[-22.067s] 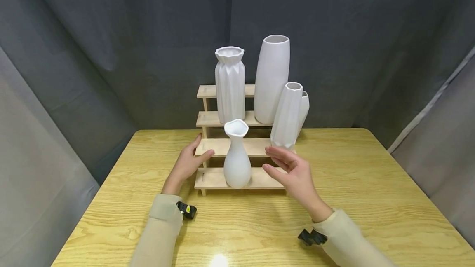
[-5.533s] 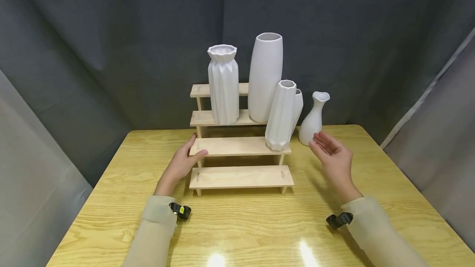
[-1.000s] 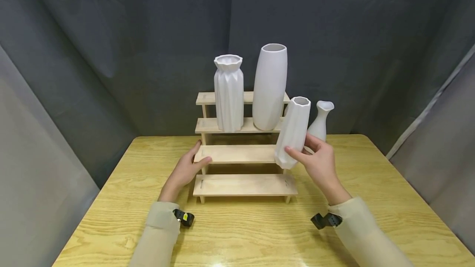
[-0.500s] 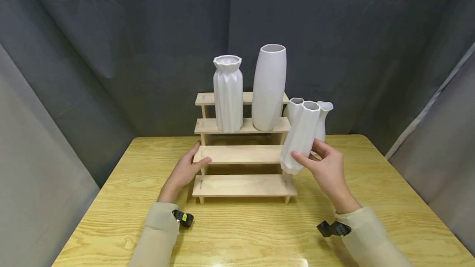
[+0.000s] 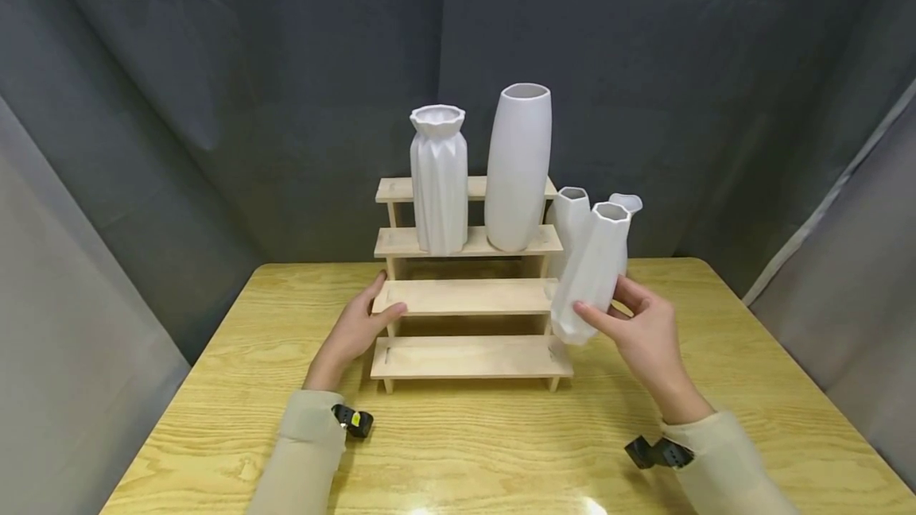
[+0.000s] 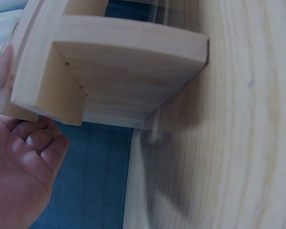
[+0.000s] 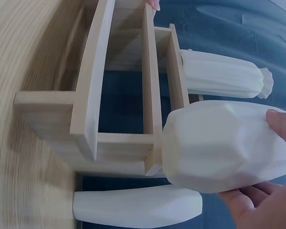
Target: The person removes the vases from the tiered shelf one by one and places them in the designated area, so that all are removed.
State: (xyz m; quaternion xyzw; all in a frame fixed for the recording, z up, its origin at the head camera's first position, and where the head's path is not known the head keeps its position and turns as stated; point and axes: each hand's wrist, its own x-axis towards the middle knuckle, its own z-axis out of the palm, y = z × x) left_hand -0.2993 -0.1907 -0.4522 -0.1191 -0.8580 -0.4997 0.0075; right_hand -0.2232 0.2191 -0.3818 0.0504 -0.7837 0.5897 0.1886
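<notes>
Faceted vase (image 5: 591,278) | tilted, pinched in right hand (image 5: 647,332) | left hand (image 5: 354,328) well apart, gripping wooden stand (image 5: 465,297)

wood table (image 5: 465,435): stepped stand (image 5: 472,358), white vase (image 7: 138,206) beside it | second-highest tier (image 5: 395,242): pleated vase (image 5: 440,189), tall smooth vase (image 5: 518,173)

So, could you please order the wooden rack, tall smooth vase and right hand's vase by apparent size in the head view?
1. Wooden rack
2. Tall smooth vase
3. Vase in the right hand, slightly covered
</notes>
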